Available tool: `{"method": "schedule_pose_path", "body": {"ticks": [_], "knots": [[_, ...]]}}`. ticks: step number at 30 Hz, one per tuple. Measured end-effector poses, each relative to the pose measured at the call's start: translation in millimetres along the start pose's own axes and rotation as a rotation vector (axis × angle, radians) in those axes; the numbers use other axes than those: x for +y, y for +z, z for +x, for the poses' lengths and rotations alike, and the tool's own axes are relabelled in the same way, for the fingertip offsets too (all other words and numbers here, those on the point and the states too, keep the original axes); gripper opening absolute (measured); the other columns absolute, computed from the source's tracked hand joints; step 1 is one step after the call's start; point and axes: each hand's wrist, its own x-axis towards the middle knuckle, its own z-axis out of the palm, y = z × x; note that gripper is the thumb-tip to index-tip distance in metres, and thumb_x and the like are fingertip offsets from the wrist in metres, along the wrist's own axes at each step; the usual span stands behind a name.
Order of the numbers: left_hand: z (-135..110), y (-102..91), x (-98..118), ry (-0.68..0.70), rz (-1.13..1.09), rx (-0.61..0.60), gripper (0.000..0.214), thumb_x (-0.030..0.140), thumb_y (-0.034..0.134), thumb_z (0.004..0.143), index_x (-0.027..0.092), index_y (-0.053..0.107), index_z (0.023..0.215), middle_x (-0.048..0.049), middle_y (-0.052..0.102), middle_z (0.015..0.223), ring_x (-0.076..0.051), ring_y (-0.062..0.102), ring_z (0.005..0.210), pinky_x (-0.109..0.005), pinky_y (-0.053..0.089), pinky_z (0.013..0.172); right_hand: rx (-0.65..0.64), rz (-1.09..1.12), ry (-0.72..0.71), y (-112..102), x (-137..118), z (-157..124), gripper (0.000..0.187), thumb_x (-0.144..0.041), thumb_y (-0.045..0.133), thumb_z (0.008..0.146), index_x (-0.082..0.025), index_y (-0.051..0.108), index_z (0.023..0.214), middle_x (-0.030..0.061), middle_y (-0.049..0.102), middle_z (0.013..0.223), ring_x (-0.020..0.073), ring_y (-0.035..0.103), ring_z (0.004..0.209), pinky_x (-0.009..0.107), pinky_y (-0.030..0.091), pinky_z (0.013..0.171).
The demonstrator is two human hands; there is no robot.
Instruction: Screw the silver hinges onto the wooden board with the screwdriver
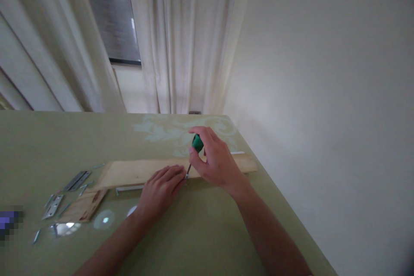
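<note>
My right hand [216, 159] is closed around the green handle of a screwdriver [197, 142]. Its shaft slants down to a small screw [186, 177] at the front edge of a long, pale wooden board [126, 172]. Close beside that tip, my left hand [163, 185] grips the board's front edge, fingers together and fingertips almost touching the screw. The left thumb is mostly hidden. Whether a hinge sits under the left fingers cannot be made out. A white strip [129, 188] shows along the board's front, partly behind the left hand.
Left of the board lie a shorter wooden piece [84, 207], a grey metal hinge [77, 180], another metal plate with holes [53, 207] and several loose screws [36, 236]. All rest on the green table [181, 241]. A wall [339, 116] runs along the right; curtains [181, 39] hang behind.
</note>
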Motion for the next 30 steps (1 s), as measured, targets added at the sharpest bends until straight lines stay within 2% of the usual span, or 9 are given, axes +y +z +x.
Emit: {"method": "schedule_pose_path", "body": {"ticks": [2,4,8,11,16,20,22,26,30], "knots": [[1.9,-2.3,-1.8,-0.010,-0.020,-0.029,0.028,0.030,0.056,0.108,0.027,0.080,0.122,-0.0069,0.081,0.124,-0.026,0.077,0.112,-0.041,0.064,0.098,0.014,-0.067,0.030,-1.1,-0.2,1.0,0.031,-0.034,0.063,0.102,-0.024,0.062,0.130,0.0070,0.070,0.111,0.0210,0.067,0.093,0.034,0.054,0.084],[4.2,-5.3,-2.5,-0.041,-0.036,-0.064,0.024,0.026,0.058,0.106,0.026,0.078,0.120,-0.0071,0.081,0.123,-0.026,0.077,0.109,-0.040,0.065,0.095,0.019,-0.066,0.015,-1.4,-0.1,1.8,0.030,-0.033,0.060,0.104,-0.025,0.061,0.133,0.0071,0.071,0.115,0.0216,0.068,0.099,0.035,0.054,0.089],[8.5,-11.0,-2.2,-0.115,-0.060,-0.166,0.018,0.020,0.065,0.100,0.025,0.075,0.113,-0.0063,0.081,0.122,-0.026,0.077,0.108,-0.040,0.065,0.092,0.001,0.019,-0.078,0.3,-1.9,1.0,0.055,-0.016,0.054,0.096,-0.022,0.049,0.151,0.0109,0.069,0.126,0.0237,0.066,0.112,0.039,0.054,0.100],[10.2,-13.2,-2.7,-0.109,-0.090,-0.180,0.017,0.020,0.066,0.099,0.026,0.075,0.111,-0.0057,0.081,0.118,-0.026,0.077,0.108,-0.039,0.064,0.091,0.032,-0.013,-0.044,2.6,-3.8,-0.5,0.057,-0.017,0.056,0.091,-0.016,0.051,0.148,0.0122,0.069,0.119,0.0230,0.066,0.099,0.038,0.056,0.090],[10.2,-14.7,-5.9,-0.139,-0.128,-0.176,0.016,0.020,0.064,0.098,0.027,0.074,0.107,-0.0053,0.081,0.120,-0.025,0.076,0.107,-0.037,0.063,0.090,0.018,-0.087,0.035,0.5,-4.5,0.3,0.038,-0.037,0.058,0.106,-0.023,0.061,0.141,0.0057,0.073,0.109,0.0189,0.067,0.087,0.032,0.054,0.081],[12.5,-17.7,-5.6,-0.161,-0.134,-0.209,0.013,0.021,0.065,0.098,0.028,0.073,0.106,-0.0050,0.080,0.115,-0.026,0.076,0.105,-0.037,0.062,0.086,-0.042,0.009,-0.027,-3.1,-6.1,1.7,0.045,-0.024,0.056,0.102,-0.026,0.059,0.148,0.0035,0.070,0.106,0.0173,0.065,0.088,0.030,0.054,0.081],[18.5,-20.0,-3.9,-0.162,-0.127,-0.237,0.013,0.021,0.066,0.097,0.028,0.073,0.105,-0.0047,0.081,0.111,-0.026,0.076,0.102,-0.037,0.061,0.085,-0.029,0.032,-0.064,-2.0,-5.8,2.0,0.049,-0.023,0.056,0.102,-0.027,0.058,0.150,0.0054,0.067,0.113,0.0182,0.065,0.094,0.032,0.056,0.086],[43.9,-26.2,-3.3,-0.175,-0.141,-0.319,0.014,0.016,0.068,0.092,0.027,0.074,0.099,-0.0043,0.082,0.104,-0.028,0.077,0.098,-0.037,0.060,0.082,0.098,-0.037,-0.074,2.3,-1.8,1.8,0.040,-0.038,0.063,0.105,-0.025,0.067,0.143,0.0074,0.063,0.113,0.0193,0.065,0.094,0.035,0.056,0.088],[70.1,-27.3,-13.4,-0.123,-0.279,-0.391,0.016,0.021,0.065,0.091,0.027,0.079,0.089,-0.0014,0.083,0.090,-0.024,0.077,0.084,-0.031,0.059,0.073,0.046,0.065,-0.121,-0.1,-1.2,1.4,0.058,-0.019,0.055,0.102,-0.026,0.048,0.159,0.0083,0.067,0.121,0.0219,0.065,0.111,0.039,0.055,0.102]]}}
